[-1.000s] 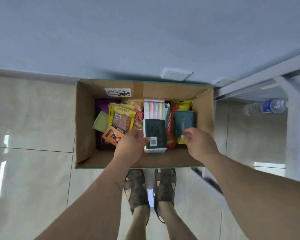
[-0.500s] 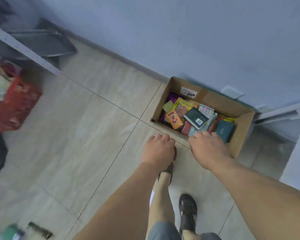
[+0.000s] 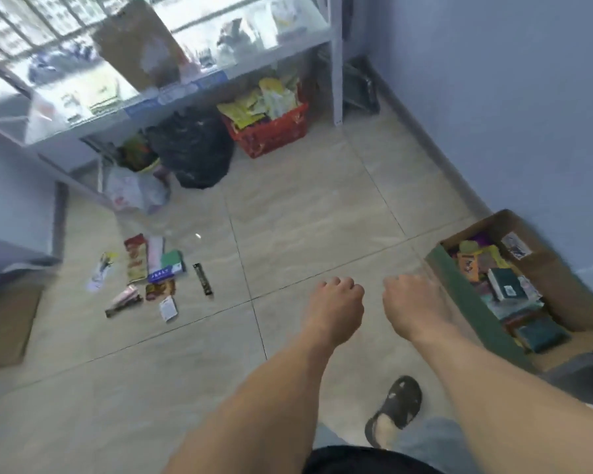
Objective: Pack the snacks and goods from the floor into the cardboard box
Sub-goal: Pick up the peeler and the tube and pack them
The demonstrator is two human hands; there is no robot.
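Observation:
The cardboard box (image 3: pixel 545 265) stands on the floor at the right, by the wall, packed with snack packets and small boxes such as a dark green one (image 3: pixel 505 283). My left hand (image 3: pixel 334 302) and my right hand (image 3: pixel 413 302) hang side by side over the tiles, left of the box, fingers loosely curled and holding nothing. Several goods lie on the floor at the left: a red-gold snack packet (image 3: pixel 136 258), a green box (image 3: pixel 173 262), a black bar (image 3: pixel 203 279), a pink packet (image 3: pixel 124 300) and a small white packet (image 3: pixel 168 308).
A metal shelf rack (image 3: pixel 336 63) stands at the back, with a red basket (image 3: pixel 271 135) of packets, a black bag (image 3: pixel 192 148) and a white plastic bag (image 3: pixel 134 191) beneath it. Flat cardboard (image 3: pixel 4 326) lies at the far left. My sandalled foot (image 3: pixel 396 403) is below.
My view has swung left, away from the box and toward the goods on the floor. Both hands have come out of the box, empty, and moved left.

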